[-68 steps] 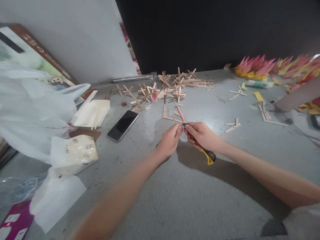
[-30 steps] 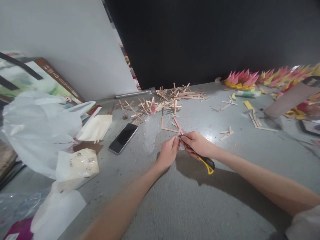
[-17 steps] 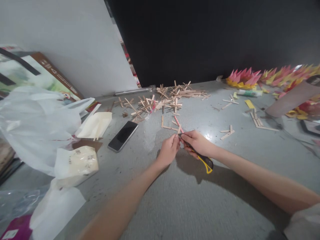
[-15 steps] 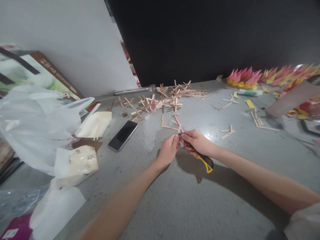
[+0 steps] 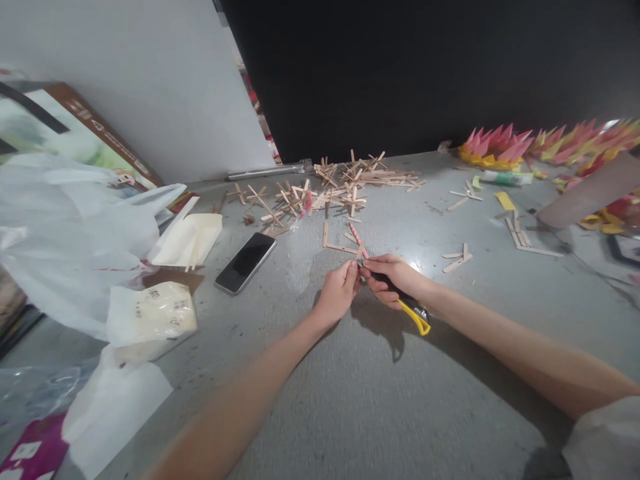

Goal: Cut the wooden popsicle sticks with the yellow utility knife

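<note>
My right hand is closed around a black and yellow utility knife, its front end pointing at my left hand. My left hand pinches a small wooden stick whose tip shows above the fingers. The two hands meet at the fingertips, and the contact of blade and stick is hidden there. Just beyond lies a pink and white striped stick. Two flat wooden sticks joined in an L rest on the grey table close by.
A heap of wooden sticks lies at the back. To the left are a phone, a wrapped packet and a white plastic bag. Pink and yellow paper crowns and a cardboard tube stand at the right.
The knife's handle has tilted slightly and shifted a little to the right in my right hand. The stick tip shows less above my left fingers. The view has moved slightly.
</note>
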A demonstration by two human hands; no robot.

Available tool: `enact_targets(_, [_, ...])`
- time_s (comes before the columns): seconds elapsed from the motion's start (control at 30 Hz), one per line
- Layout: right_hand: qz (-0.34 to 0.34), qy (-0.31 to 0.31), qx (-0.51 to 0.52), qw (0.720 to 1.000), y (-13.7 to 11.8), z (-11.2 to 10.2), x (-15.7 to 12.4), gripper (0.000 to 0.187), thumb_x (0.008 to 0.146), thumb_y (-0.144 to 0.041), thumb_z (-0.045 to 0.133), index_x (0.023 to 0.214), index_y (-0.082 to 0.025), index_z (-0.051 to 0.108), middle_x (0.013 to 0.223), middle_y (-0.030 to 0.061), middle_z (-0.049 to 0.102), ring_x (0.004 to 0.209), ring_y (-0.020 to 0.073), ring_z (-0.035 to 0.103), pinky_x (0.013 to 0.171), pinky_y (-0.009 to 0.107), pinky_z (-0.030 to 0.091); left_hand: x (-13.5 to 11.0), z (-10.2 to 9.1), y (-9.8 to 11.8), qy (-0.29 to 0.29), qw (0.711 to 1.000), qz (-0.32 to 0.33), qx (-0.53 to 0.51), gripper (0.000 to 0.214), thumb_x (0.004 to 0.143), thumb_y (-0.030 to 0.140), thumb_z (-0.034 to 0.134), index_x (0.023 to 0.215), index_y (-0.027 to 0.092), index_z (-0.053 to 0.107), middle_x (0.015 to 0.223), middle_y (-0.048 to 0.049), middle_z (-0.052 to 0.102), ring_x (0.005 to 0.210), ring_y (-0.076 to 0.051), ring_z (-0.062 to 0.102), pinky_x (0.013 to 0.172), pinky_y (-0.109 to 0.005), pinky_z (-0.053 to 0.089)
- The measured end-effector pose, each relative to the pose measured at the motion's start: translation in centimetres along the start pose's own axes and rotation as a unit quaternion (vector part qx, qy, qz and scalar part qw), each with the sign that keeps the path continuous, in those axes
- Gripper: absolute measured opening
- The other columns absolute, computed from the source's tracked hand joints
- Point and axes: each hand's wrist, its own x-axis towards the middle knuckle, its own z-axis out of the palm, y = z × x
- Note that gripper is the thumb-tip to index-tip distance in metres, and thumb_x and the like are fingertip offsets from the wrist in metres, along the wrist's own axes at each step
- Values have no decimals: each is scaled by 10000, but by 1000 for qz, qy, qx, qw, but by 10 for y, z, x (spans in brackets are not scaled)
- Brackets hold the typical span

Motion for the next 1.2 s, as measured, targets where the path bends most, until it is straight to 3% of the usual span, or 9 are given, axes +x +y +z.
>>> enact_targets(0.2, [-25, 6, -6, 1000, 2, 1, -1, 363, 947, -557, 647, 878, -242, 481, 566, -94, 416, 352, 74, 325, 307, 215, 336, -1, 1, 2, 16, 1000, 3, -16, 549, 1071, 675, 341, 834, 212, 517, 622, 39, 476, 554, -127, 438, 591, -278, 357])
enact_targets(0.37, [-64, 44, -83, 993, 1, 0, -3, 402, 963, -612, 607, 853, -252, 467, 558, -96, 421, 343, 82, 369, 330, 222, 348, 0, 3, -3, 23, 999, 7, -32, 530, 1077, 671, 338, 823, 224, 466, 636, 38, 470, 574, -130, 436, 602, -277, 353])
enact_targets(0.83, [-91, 65, -216, 970, 3, 3, -4, 408, 999, -614, 554, 821, -258, 469, 516, -105, 411, 329, 90, 396, 307, 210, 318, -1, 1, -3, 26, 995, 45, 89, 468, 1107, 587, 318, 819, 238, 436, 676, 22, 513, 632, -153, 481, 659, -295, 342])
enact_targets(1.03, [-98, 64, -222, 968, 5, 2, -4, 391, 1005, -606, 543, 841, -256, 484, 520, -105, 412, 335, 92, 399, 310, 210, 323, -1, 0, -2, 21, 992, 58, 114, 459, 1111, 574, 301, 841, 238, 459, 699, 10, 542, 657, -164, 518, 678, -296, 355])
enact_targets(1.2, [-83, 41, -153, 984, 5, 0, -3, 398, 982, -624, 575, 862, -257, 480, 538, -106, 419, 334, 93, 402, 318, 228, 345, -1, -1, -2, 12, 992, 61, 108, 461, 1114, 562, 295, 833, 237, 463, 693, 11, 527, 637, -162, 490, 667, -300, 347])
